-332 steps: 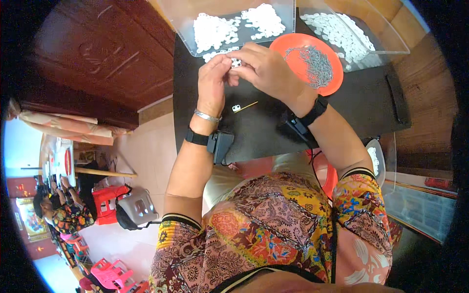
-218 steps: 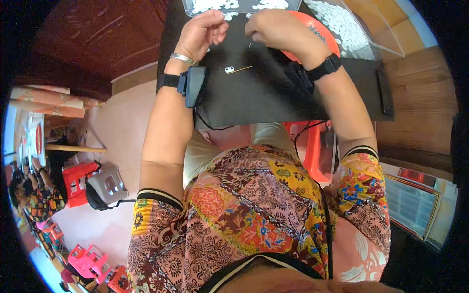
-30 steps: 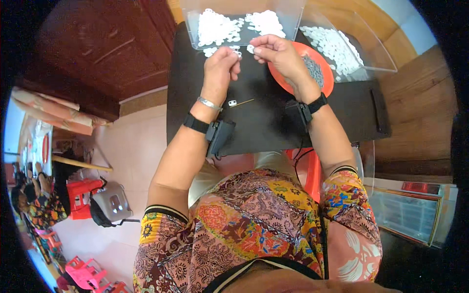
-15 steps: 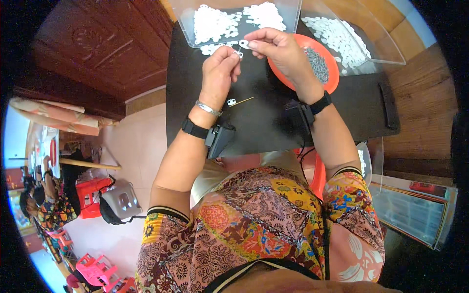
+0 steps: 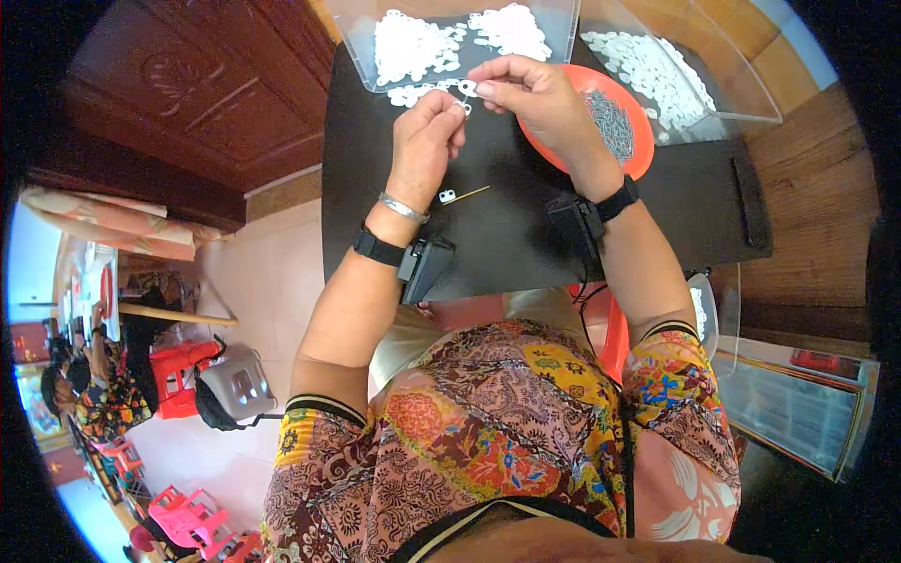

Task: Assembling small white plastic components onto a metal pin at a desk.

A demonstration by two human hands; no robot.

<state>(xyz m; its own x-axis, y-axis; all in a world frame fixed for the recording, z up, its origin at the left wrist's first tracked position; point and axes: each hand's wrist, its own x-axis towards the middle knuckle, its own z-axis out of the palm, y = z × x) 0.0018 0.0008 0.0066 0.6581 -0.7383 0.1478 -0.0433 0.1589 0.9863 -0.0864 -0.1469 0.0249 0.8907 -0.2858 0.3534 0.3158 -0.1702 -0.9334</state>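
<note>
My left hand point(image 5: 424, 141) is closed, thumb and fingertips pinching a small white plastic piece point(image 5: 466, 109) with a hole in it. A thin metal pin seems to stand up from that piece. Just above it, my right hand point(image 5: 544, 101) pinches another small white piece point(image 5: 465, 86) with a round hole. The two pieces are very close; whether they touch I cannot tell. Below my hands a white two-holed piece point(image 5: 447, 196) lies on the black table point(image 5: 526, 239), with a thin yellowish stick point(image 5: 473, 193) at its side.
Right of my right hand sits an orange plate point(image 5: 642, 141) heaped with grey metal pins point(image 5: 610, 127). A clear bin point(image 5: 570, 42) at the back holds piles of white pieces point(image 5: 413, 47). More white pieces point(image 5: 648, 80) fill a clear tray on the right. A person point(image 5: 108, 389) is at far left.
My hands have brought the two white pieces closer together, with the pin now between them. The view has shifted slightly; the things on the table stay put.
</note>
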